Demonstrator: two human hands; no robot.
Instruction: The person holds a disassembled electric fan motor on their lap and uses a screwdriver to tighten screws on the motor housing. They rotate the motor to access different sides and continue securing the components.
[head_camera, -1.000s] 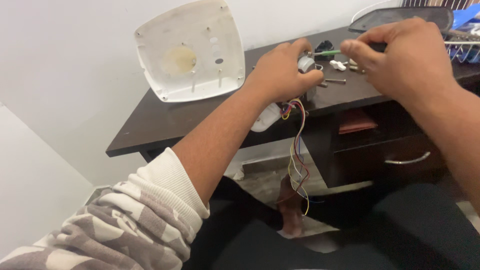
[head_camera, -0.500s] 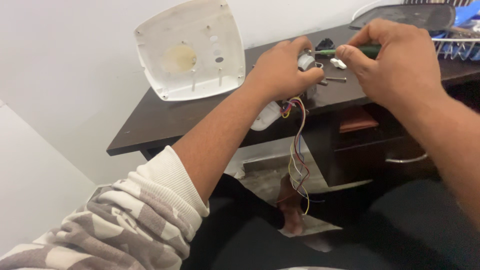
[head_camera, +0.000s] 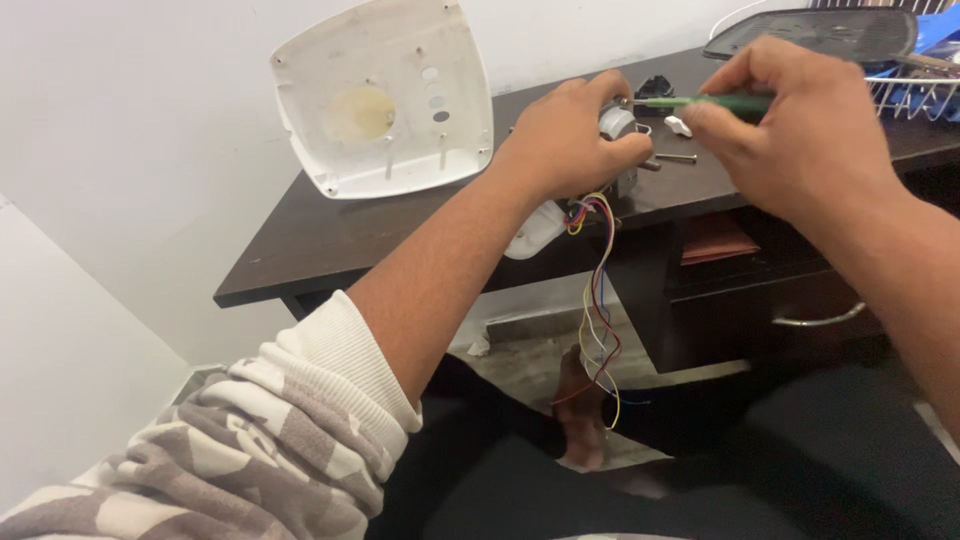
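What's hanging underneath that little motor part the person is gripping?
A bundle of thin coloured wires hangs from the grey motor part, over the edge of the dark table, beside a white piece. The left hand covers where the wires join.

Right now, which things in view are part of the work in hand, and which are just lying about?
In hand:
- left hand gripping the small motor
- right hand holding the green screwdriver to it
- coloured wires hanging from the motor

Lying about:
- white plastic cover against the wall
- loose screw on the dark desk
- wire grille, far right
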